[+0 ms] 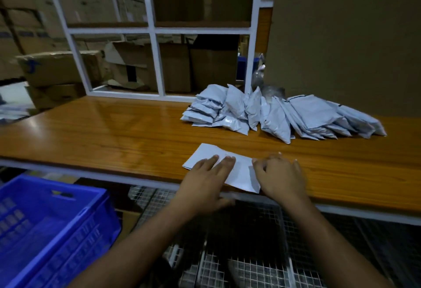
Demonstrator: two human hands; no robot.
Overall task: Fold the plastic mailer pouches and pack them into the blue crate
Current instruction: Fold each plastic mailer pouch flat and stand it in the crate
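Mailer pouch (237, 171) lies flat at the near edge of the wooden table (114, 132), under both hands. Left hand (205, 183) rests on its left half, fingers straight and spread, pressing down. Right hand (281, 177) sits at its right edge, fingers curled onto the plastic there. Pile of pouches (280, 112) sits further back, well apart. Blue crate (45, 230) is low left, below table level.

Dim, soft indoor light glares faintly off the wooden tabletop (118, 128); edges bow with wide-angle distortion, corners darken.
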